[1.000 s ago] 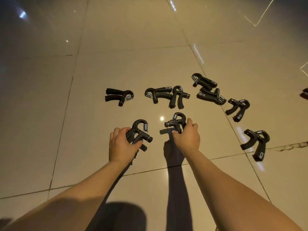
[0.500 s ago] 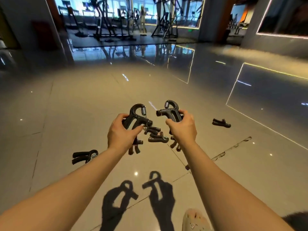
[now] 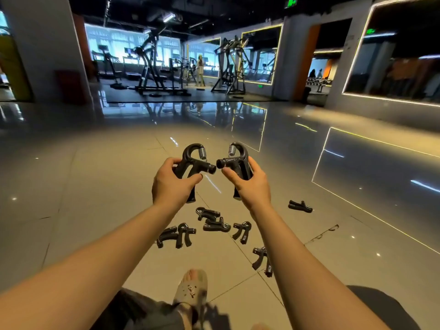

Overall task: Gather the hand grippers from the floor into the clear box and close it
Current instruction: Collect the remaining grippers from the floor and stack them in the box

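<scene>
Holding two hand grippers [image 3: 190, 163], seven floorbound.

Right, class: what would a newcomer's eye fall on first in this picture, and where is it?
First, the two raised hands mid-frame: the left hand holds one black hand gripper and the right hand its twin, knobs almost touching. Below them, more grippers lie scattered on the glossy floor, one stray gripper off to the right. Far behind, lit gym machines stand by bright windows.
</scene>
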The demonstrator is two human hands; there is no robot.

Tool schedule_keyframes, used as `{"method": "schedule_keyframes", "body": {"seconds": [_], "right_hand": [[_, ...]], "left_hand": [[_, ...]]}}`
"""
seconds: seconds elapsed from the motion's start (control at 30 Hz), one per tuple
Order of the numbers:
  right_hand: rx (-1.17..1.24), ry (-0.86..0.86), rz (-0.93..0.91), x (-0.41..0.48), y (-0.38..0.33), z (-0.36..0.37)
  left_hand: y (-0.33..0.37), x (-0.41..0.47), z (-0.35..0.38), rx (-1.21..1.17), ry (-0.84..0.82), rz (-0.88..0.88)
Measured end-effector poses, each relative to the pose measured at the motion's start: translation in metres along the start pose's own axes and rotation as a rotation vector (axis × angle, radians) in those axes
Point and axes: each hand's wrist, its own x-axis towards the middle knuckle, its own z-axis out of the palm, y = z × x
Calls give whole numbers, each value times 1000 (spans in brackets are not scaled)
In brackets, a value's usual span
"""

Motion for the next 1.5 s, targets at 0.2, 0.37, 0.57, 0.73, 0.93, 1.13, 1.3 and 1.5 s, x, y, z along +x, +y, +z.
{"method": "schedule_keyframes", "body": {"seconds": [0.2, 0.37, 0.57, 0.73, 0.93, 1.13, 1.3, 1.5], "right_hand": [[-157, 18, 18, 6, 1, -59], [-340, 92, 44, 12, 0, -114], [-545, 293, 153, 10, 0, -180], [-629, 465, 203, -4, 21, -251], [-487, 640, 288, -65, 86, -306], [-479, 678, 448, -143, 155, -333], [-469, 677, 581, -204, 181, -328], [-525, 644, 655, -251, 176, -325]], "left_hand": [[22, 10, 48, 49, -198, 173], [51, 10, 102, 52, -335, 358], [97, 2, 165, -33, -486, 515], [131, -27, 231, -119, -637, 643], [127, -97, 312, -164, -904, 665], [85, -175, 358, -159, -1154, 597], [50, -225, 365, -143, -1296, 591], [24, -244, 358, -100, -1410, 627]]}}
